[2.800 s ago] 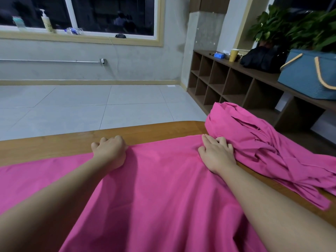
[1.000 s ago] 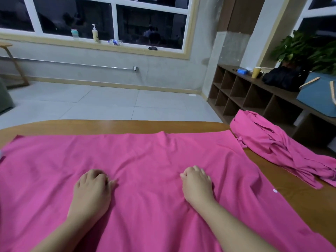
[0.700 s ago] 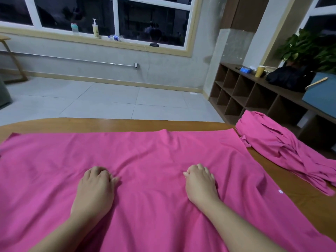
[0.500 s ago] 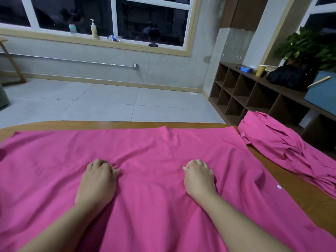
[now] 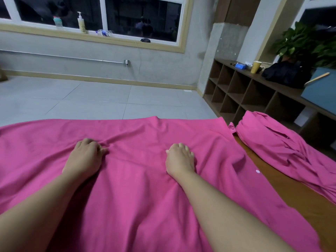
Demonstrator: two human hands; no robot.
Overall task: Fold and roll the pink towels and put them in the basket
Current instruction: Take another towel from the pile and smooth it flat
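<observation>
Pink cloth covers most of the wooden table: one spread towel lies flat across it, and a second, crumpled towel is heaped at the far right, well apart from both hands. At the right edge a blue basket stands on the cubby shelf, cut off by the frame so its inside cannot be seen; beside it are one yellow cup and one black bag. Both hands rest knuckles-up on the spread towel, the left hand bunching a fold of it in curled fingers, the right hand seemingly doing likewise.
</observation>
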